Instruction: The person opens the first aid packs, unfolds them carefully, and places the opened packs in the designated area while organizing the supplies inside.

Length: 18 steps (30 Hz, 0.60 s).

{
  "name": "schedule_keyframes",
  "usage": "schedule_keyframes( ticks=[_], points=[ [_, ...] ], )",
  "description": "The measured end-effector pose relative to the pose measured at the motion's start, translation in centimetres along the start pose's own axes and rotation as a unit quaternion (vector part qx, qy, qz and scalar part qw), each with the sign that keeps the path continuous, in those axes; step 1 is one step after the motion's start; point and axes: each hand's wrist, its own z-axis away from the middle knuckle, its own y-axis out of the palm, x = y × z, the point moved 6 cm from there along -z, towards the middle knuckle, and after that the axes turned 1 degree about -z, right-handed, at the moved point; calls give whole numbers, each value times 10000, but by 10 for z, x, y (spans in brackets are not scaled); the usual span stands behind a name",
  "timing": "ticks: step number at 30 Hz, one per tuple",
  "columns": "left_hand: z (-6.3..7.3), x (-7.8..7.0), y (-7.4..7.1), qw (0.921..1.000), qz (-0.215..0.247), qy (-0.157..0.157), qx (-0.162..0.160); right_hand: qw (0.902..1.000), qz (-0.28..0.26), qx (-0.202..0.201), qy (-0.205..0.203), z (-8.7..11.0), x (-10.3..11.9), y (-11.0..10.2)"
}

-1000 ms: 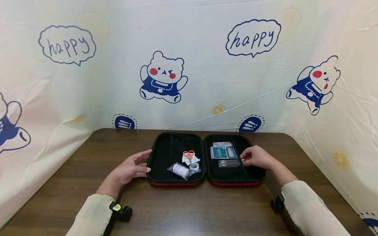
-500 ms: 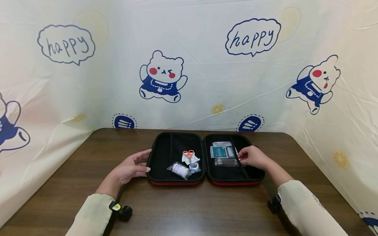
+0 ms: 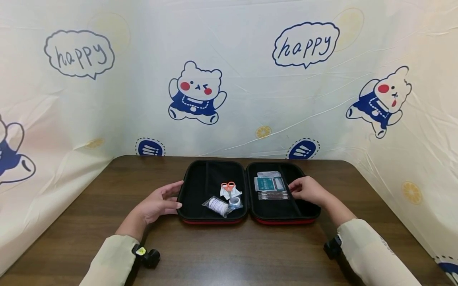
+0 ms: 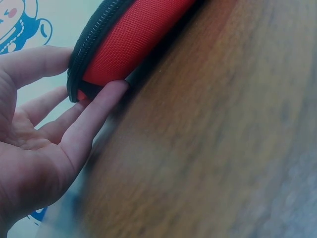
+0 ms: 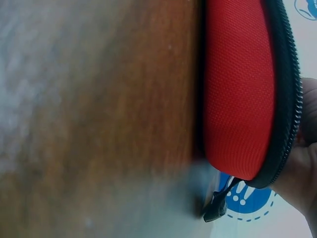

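Observation:
An unzipped black-lined, red-shelled case (image 3: pixel 195 194) lies open flat on the table. My left hand (image 3: pixel 161 202) touches its left rim; in the left wrist view, the fingers (image 4: pixel 106 101) are mostly straight against the red shell (image 4: pixel 133 44). My right hand (image 3: pixel 309 189) reaches into the right half, with bent fingertips at the black strap (image 3: pixel 294 206). Whether they pinch anything is hidden; in the right wrist view the case wall blocks them. Left of these fingertips lie a clear packet of thin sticks (image 3: pixel 272 196) and a teal-and-white packet (image 3: pixel 264 184).
In the left half are orange-handled scissors (image 3: pixel 228 186), a wrapped white roll (image 3: pixel 218 205) and a small bagged tape roll (image 3: pixel 234 201). A whitish packet (image 3: pixel 269 174) lies at the back of the right half. A printed curtain (image 3: pixel 243 99) hangs behind the wooden table (image 3: pixel 214 254).
The clear packet of sticks has slid left and slightly back. My right hand has shifted a little left, its fingertips now farther back along the strap. The left hand stays at the rim.

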Motion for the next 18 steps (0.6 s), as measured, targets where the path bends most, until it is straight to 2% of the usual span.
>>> schedule_keyframes(
  ticks=[8, 13, 18],
  points=[
    [-1, 3, -1, 10000, -25, 57, 65, 9994, -178, -110, 265, 6, 0, -11],
    [-1, 3, -1, 10000, -14, 37, 36, 9981, -508, -186, 309, 8, 5, -18],
    [0, 2, -1, 10000, 6, 23, -2, 9985, -447, -212, 229, 7, 13, -22]
  ],
)
